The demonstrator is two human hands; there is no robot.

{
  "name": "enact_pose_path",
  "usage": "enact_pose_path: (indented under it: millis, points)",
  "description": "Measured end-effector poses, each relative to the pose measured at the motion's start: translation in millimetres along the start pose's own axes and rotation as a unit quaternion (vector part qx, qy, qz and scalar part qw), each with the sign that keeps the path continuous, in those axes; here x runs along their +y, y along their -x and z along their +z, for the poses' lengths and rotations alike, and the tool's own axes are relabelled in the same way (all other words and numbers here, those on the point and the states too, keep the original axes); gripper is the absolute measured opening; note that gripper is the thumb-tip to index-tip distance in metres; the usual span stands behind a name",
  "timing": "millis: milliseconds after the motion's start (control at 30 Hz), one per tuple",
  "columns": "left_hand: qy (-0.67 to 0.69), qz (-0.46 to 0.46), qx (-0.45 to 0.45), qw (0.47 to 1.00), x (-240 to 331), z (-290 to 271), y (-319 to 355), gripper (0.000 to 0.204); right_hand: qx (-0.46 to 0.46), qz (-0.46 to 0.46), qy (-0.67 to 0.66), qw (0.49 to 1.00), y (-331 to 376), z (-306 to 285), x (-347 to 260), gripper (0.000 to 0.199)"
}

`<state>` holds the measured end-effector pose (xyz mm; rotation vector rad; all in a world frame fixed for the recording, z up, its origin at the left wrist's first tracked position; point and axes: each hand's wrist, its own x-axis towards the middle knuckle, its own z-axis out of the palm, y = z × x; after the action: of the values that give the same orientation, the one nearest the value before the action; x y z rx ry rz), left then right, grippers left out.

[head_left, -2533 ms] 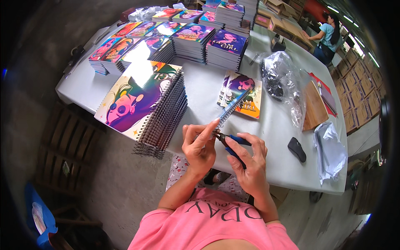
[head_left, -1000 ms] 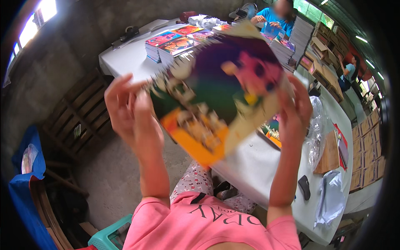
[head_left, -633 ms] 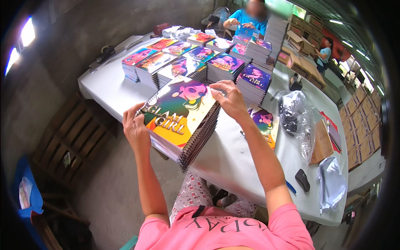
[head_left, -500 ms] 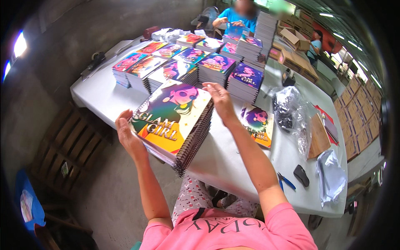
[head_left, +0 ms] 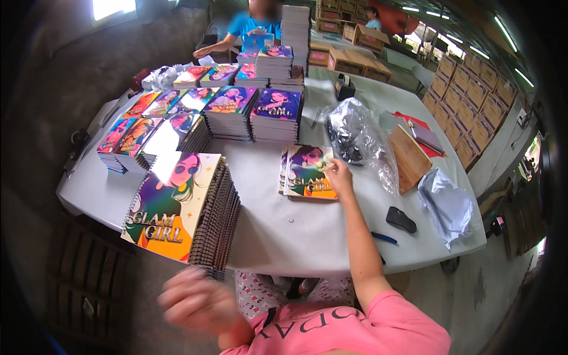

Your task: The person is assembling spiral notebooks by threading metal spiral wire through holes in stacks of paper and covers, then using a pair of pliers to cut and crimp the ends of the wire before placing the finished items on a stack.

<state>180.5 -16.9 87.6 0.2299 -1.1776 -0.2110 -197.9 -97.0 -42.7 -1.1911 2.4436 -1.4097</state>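
A tall stack of spiral-bound notebooks (head_left: 168,207) stands at the table's near left edge, its top cover showing a person in sunglasses. Just in front of it hovers my left hand (head_left: 198,300), apart from the stack and smeared by motion, so its fingers are unclear. My right hand (head_left: 338,178) pinches the right edge of a notebook (head_left: 306,173) with the same cover, lying flat in the middle of the table. Another notebook (head_left: 283,177) peeks out beneath it on the left.
Several notebook stacks (head_left: 231,115) fill the far left of the white table (head_left: 266,236). To the right lie clear plastic wrap (head_left: 373,142), a wooden board (head_left: 408,160), a black object (head_left: 401,219), a blue-handled tool (head_left: 384,238) and crumpled white plastic (head_left: 447,204). A co-worker (head_left: 239,29) sits at the far side.
The notebook stack I held in both hands now rests at the table's near left edge. My left hand has let go and drawn back; my right hand has moved to the notebook at right.
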Motion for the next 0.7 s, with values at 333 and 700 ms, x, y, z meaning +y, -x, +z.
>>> enact_pose_path:
  millis: [333,700]
  points:
    - [-0.331,-0.341,-0.566,0.674,-170,118,160,0.089,-0.087,0.242,0.209,0.943,5,13,-33,0.058]
    - [-0.241,-0.394,-0.494,0.737,-160,122,155,0.085,0.001,0.033,-0.136,0.99,8,-15,-29,0.032]
